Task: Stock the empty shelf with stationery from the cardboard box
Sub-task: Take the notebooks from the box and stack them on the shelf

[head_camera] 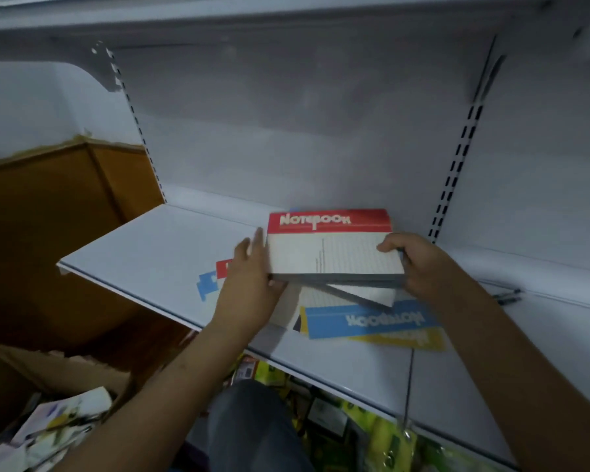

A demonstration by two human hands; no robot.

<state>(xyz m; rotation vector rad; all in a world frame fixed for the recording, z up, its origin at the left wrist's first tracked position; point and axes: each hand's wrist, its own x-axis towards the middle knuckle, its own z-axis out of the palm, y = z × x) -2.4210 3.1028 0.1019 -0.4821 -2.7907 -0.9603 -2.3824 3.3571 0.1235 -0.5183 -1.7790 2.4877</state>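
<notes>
A stack of notebooks topped by a red-banded one [331, 247] hovers just above the white shelf [143, 253]. My left hand [252, 274] presses its left edge with straight fingers and a thumb under the corner. My right hand [413, 260] grips the right edge, fingers curled over the top. Beneath lie a tilted notebook [358, 294], a blue-banded notebook [368, 320] and a yellow one [419, 340]. More notebooks, with red and blue bands [212, 277], show left of my left wrist. The cardboard box [48, 373] sits at lower left with mixed stationery inside.
Dark pens [506, 296] lie on the shelf to the right. Slotted uprights [457, 172] flank the bay. A wooden panel [58, 212] stands to the left. Packaged goods [355, 413] fill the shelf below. An upper shelf [218, 15] hangs overhead.
</notes>
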